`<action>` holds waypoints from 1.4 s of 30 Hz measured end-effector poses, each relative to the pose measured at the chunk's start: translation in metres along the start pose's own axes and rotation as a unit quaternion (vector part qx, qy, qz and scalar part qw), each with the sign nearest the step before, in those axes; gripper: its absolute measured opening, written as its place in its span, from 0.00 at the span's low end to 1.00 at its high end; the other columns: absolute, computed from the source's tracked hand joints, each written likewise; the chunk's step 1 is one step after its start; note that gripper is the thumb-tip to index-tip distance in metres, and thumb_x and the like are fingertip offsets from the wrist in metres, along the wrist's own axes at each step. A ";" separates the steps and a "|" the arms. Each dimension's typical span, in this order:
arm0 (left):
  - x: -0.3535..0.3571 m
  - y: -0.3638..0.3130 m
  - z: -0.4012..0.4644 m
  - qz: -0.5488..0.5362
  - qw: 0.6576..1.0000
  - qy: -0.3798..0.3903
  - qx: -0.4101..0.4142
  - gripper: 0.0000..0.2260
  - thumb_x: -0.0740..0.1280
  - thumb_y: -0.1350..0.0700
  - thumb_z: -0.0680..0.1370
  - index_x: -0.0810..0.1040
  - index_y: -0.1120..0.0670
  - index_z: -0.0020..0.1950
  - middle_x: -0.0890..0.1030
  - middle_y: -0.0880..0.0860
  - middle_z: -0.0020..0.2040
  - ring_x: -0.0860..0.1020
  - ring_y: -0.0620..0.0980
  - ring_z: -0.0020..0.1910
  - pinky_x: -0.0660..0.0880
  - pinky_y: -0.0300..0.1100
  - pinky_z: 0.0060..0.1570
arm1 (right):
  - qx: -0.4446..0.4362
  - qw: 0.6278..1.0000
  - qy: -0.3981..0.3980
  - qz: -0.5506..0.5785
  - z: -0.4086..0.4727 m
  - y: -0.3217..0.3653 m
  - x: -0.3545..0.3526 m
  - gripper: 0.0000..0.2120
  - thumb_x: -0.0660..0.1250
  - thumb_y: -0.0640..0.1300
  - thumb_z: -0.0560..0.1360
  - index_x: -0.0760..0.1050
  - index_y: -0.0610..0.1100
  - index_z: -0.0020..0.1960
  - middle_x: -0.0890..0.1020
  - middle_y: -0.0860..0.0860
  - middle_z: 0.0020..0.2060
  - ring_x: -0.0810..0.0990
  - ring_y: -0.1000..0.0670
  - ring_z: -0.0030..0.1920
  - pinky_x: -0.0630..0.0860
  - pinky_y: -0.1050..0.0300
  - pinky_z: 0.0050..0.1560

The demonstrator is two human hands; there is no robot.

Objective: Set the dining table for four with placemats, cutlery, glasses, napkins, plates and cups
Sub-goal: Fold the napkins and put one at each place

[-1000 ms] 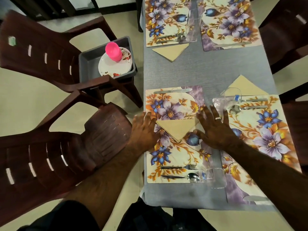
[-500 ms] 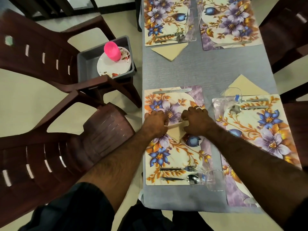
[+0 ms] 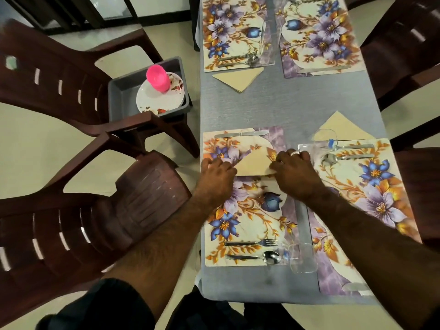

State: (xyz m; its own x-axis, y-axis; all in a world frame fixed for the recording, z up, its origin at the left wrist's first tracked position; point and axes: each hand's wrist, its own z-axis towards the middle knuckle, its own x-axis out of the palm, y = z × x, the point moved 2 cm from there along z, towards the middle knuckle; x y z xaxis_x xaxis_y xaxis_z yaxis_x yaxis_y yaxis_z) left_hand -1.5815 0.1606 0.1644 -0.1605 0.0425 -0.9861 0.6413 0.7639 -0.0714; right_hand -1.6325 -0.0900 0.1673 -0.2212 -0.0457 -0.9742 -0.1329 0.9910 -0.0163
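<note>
A beige triangular napkin (image 3: 254,163) lies on the near-left floral placemat (image 3: 247,222), its tip pointing away from me. My left hand (image 3: 217,173) pinches its left corner and my right hand (image 3: 294,171) pinches its right corner. This placemat carries a knife (image 3: 241,134) at its far edge and a fork (image 3: 251,243), a spoon (image 3: 256,256) and a clear glass (image 3: 302,258) at its near edge. The near-right placemat (image 3: 371,186) has cutlery, a glass (image 3: 329,141) and a napkin (image 3: 340,126) beyond it.
Two more floral placemats (image 3: 234,32) (image 3: 319,36) lie at the far end of the grey table (image 3: 285,103), with a napkin (image 3: 239,77). A grey bin (image 3: 119,96) on a brown chair (image 3: 59,75) holds plates (image 3: 159,96) and a pink cup (image 3: 157,78). Another chair (image 3: 83,222) stands near left.
My hands went from lying flat beside the napkin to curling onto it. The napkin has turned over, tip now pointing away, and sits a little farther up the placemat.
</note>
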 end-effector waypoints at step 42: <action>0.020 -0.033 0.050 -0.335 0.869 0.066 -0.358 0.13 0.82 0.52 0.68 0.82 0.48 0.49 0.85 0.51 0.54 0.82 0.55 0.54 0.82 0.48 0.51 | 0.108 0.983 -0.020 0.146 -0.085 0.003 0.029 0.34 0.60 0.68 0.78 0.64 0.51 0.79 0.61 0.43 0.80 0.65 0.37 0.76 0.64 0.33 0.71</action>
State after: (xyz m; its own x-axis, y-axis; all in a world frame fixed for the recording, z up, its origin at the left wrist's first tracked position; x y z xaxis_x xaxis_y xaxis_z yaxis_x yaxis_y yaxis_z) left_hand -1.5681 0.1041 0.1391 -0.4333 -0.5287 -0.7299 -0.2522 0.8487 -0.4649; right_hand -1.7213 -0.0992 0.1583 -0.1807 0.2451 -0.9525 0.1403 0.9650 0.2217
